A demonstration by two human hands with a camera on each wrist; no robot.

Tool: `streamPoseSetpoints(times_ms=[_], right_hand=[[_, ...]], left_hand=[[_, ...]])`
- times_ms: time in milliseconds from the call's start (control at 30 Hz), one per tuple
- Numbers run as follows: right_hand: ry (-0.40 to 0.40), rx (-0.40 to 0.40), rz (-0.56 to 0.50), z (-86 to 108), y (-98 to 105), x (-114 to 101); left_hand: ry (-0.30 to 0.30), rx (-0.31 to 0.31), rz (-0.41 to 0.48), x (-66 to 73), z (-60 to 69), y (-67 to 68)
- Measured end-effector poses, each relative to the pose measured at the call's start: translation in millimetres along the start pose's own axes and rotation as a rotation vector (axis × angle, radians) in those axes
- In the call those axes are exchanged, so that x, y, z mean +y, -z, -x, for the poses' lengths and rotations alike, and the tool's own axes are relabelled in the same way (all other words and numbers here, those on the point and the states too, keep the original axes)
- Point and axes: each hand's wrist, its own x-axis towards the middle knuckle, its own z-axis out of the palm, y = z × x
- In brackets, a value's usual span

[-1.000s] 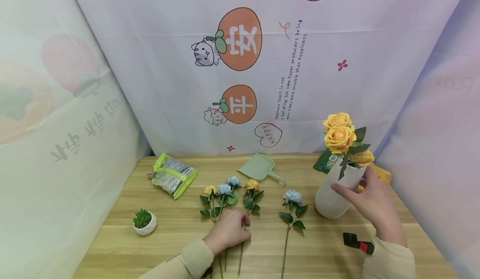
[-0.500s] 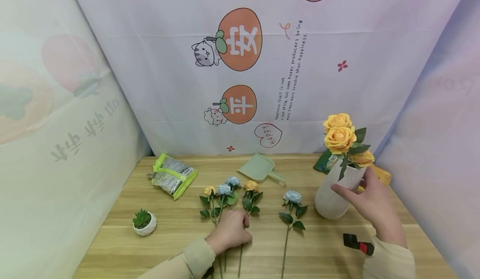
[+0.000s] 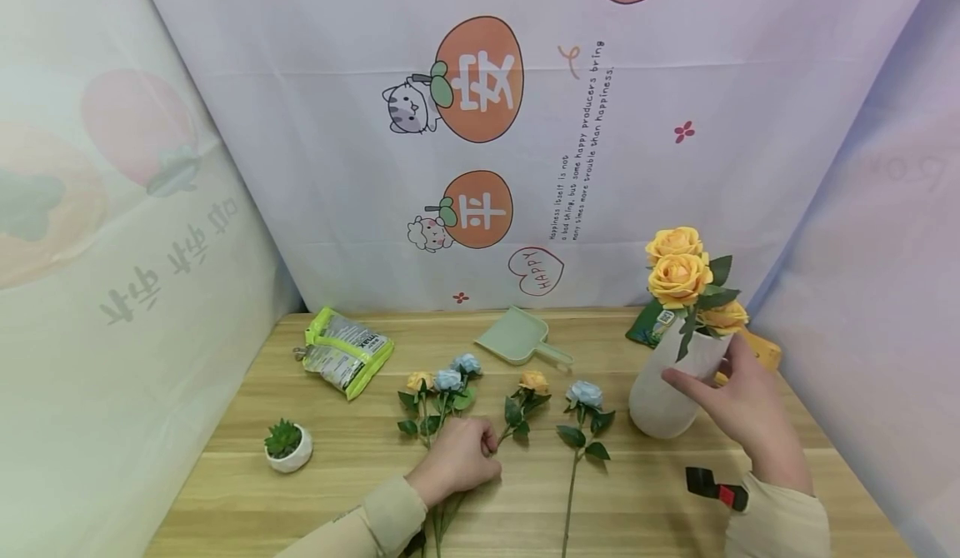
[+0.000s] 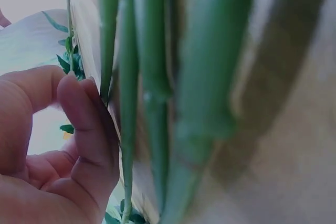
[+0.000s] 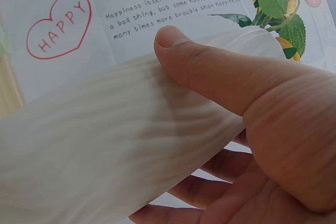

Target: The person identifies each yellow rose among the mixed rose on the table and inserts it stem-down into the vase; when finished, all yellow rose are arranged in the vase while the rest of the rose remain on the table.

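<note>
Nearest, well in from the left edge of the table (image 3: 637, 508), the left hand (image 3: 460, 455) pinches a yellow rose (image 3: 534, 381) by its stem; likely light and springy, it is best taken on bare stem below the leaves. Toward the right edge, the right hand (image 3: 750, 412) grips a white vase (image 3: 663, 396)—thumb and fingers on opposite sides—probably smooth and breakable, best held around the body. Farthest, a green dustpan (image 3: 517, 335) lies near the back edge.
</note>
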Motion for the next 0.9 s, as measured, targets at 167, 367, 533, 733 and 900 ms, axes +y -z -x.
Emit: streamPoseSetpoints(times_ms=[167, 367, 533, 733, 900], right_hand=[[-0.004, -0.005, -0.004, -0.1, 0.2, 0.3], [-0.006, -0.005, 0.0, 0.0, 0.3, 0.3], [-0.006, -0.003, 0.002, 0.2, -0.1, 0.3], [-0.003, -0.001, 0.001, 1.0, -0.2, 0.4], [-0.003, -0.004, 0.0, 1.1, 0.0, 0.7]], left_hand=[[-0.017, 0.004, -0.046, 0.5, -1.3, -0.5], [-0.007, 0.002, -0.082, 0.0, -2.2, -2.8], [0.018, -0.009, -0.067, 0.4, -1.6, -2.2], [0.028, -0.001, -0.049, 0.1, -0.8, -0.4], [0.034, -0.016, 0.024, 1.2, -0.2, 4.5]])
